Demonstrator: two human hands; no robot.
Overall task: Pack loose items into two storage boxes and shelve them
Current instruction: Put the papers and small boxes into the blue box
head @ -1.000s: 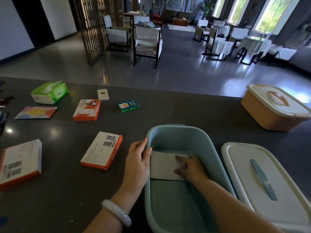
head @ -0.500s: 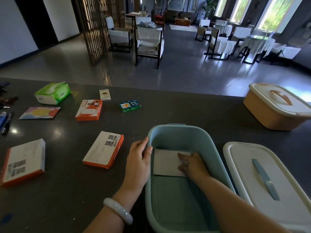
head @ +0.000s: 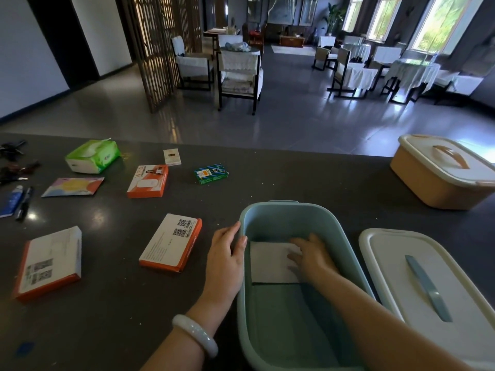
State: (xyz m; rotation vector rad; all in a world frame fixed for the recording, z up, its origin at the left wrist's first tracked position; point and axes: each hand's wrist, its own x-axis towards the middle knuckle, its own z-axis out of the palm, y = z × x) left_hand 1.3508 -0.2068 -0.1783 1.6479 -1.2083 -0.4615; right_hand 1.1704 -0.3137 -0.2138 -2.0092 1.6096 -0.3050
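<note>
An open teal storage box [head: 270, 212] stands on the dark counter [head: 308, 178] in front of me. A white flat box [head: 267, 261] lies on its floor at the far end. My right hand [head: 312, 257] is inside the teal box, its fingers lying flat on that white box. My left hand [head: 226, 259] rests against the teal box's left outer wall, thumb at the rim. The teal box's white lid [head: 428, 285] lies to the right. An orange storage box [head: 439, 175] with its lid on sits at the far right.
Loose on the counter to the left: three orange-edged boxes [head: 171, 242] [head: 49, 262] [head: 148, 181], a green tissue pack [head: 92, 156], a small green box [head: 211, 173], a small white card [head: 172, 156], a colourful packet [head: 72, 186], pens [head: 24, 202].
The head has shifted slightly. My right hand stays on the white box at the far end of the teal box. My left hand has not moved.
</note>
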